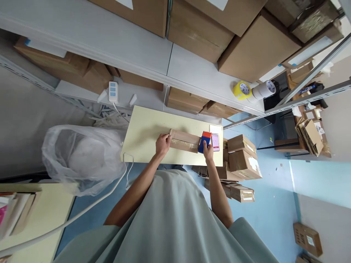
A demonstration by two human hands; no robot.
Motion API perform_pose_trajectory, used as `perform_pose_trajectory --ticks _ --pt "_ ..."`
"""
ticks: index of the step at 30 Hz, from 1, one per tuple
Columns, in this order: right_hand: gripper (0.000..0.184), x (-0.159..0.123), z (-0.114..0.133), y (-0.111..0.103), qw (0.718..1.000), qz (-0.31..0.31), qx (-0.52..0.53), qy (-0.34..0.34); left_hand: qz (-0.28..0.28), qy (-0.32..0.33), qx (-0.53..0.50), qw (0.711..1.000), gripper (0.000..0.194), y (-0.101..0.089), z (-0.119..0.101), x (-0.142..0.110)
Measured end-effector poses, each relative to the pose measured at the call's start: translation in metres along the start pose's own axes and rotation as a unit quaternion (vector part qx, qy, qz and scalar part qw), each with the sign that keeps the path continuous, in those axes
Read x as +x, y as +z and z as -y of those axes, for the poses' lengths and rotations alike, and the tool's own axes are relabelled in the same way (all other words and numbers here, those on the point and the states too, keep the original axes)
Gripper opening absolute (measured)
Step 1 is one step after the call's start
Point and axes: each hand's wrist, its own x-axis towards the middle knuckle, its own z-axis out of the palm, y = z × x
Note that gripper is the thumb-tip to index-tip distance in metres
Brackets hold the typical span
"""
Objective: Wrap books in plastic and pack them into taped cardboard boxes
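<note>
A long, narrow cardboard box (184,140) lies on the pale yellow table (145,126), with a shiny strip of clear tape along it. My left hand (162,144) is closed at the left end of the box, fingertips pinched at its edge; whether tape is also between them I cannot tell. In my right hand (208,150) is a blue and orange tape dispenser (205,140), held against the right end of the box. Just right of the dispenser lies a phone (215,142) with a lit pinkish screen, by a white paper (215,129).
Behind the table rises a grey shelf (109,54) loaded with cartons; tape rolls (241,90) stand on it at right. A power strip (113,92) sits behind. Left is a clear plastic bag (82,157), with a white hose (93,206) nearby. Boxes (244,164) are stacked right.
</note>
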Motion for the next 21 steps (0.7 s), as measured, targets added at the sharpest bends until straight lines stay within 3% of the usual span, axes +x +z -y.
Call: perform_pose_trajectory --ticks 3,6,12,17,21 --pt "0.071 -0.002 0.009 0.029 0.995 -0.027 0.089 -0.026 -0.022 0.020 -0.038 0.999 0.026 -0.030 0.014 0.003" --pt "0.061 -0.006 0.018 0.069 0.978 -0.042 0.195 -0.063 -0.035 -0.021 -0.038 0.998 0.029 -0.052 0.031 -0.006" --pt "0.061 -0.019 0.011 0.137 0.944 -0.063 0.315 -0.073 -0.071 -0.139 -0.040 0.987 0.035 -0.067 0.062 -0.030" --pt "0.057 -0.028 -0.012 0.145 0.948 -0.061 0.303 -0.077 -0.064 -0.159 -0.031 0.985 0.040 -0.062 0.075 -0.036" --pt "0.060 -0.024 -0.028 0.133 0.957 -0.055 0.244 -0.151 -0.042 -0.152 -0.006 0.987 0.055 -0.056 0.075 -0.046"
